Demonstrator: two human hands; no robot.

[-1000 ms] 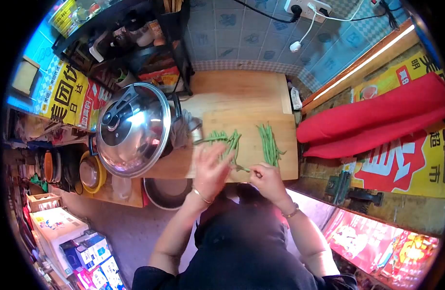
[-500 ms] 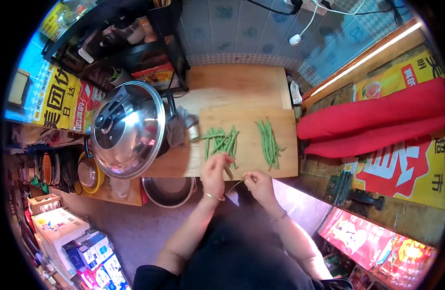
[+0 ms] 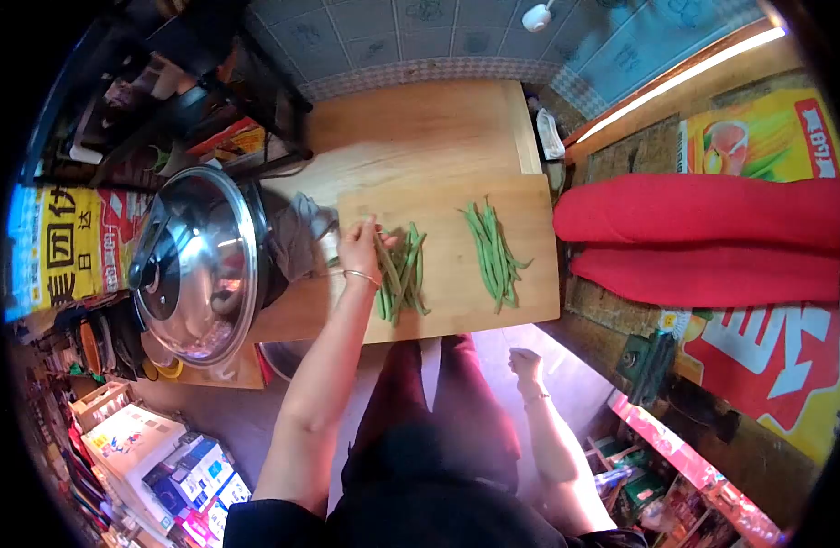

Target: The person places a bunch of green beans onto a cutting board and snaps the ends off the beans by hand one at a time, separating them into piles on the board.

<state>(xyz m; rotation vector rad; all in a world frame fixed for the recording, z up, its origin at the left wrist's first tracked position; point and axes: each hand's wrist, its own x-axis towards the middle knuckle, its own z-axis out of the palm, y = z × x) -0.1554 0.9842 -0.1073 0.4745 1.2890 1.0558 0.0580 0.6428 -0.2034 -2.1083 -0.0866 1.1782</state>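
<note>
On the wooden cutting board [image 3: 447, 196] lie two bunches of green beans. My left hand [image 3: 358, 251] reaches over the left bunch [image 3: 408, 274], its fingers closed around a green bean [image 3: 384, 258] at that bunch's upper left; the fingertips partly hide the grip. To the right, apart from both hands, is the other bunch of green beans [image 3: 493, 256]. My right hand [image 3: 527, 365] is off the board, below its front edge, with fingers curled together. A thin pale strand [image 3: 506, 342] runs up from those fingers.
A large lidded steel pot [image 3: 201, 265] stands left of the board, beside a grey cloth [image 3: 301, 239]. Red padded fabric [image 3: 703, 219] lies on the worn wooden surface at right. A black rack [image 3: 274, 110] stands at back left.
My left hand has moved forward and left, onto the left bunch. My right hand has drawn back and right, away from the board. The view has shifted.
</note>
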